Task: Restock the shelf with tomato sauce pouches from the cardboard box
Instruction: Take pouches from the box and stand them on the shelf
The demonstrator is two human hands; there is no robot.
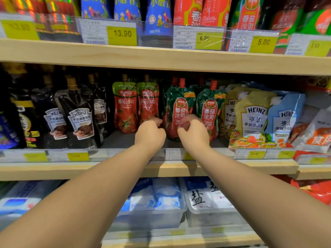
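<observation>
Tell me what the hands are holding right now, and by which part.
The right hand appears to pinch the green ketchup pouch at its lower front; the left hand curls at its left edge, grip unclear.

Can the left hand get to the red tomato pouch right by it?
Probably yes. The left hand is at the foot of the red tomato pouch in the front row; nothing stands between.

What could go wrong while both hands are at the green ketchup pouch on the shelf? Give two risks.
The green-and-red spouted ketchup pouch may tip once the left hand and right hand at its base pull away. The left hand sits close to the red tomato sauce pouch beside it and could knock it.
</observation>
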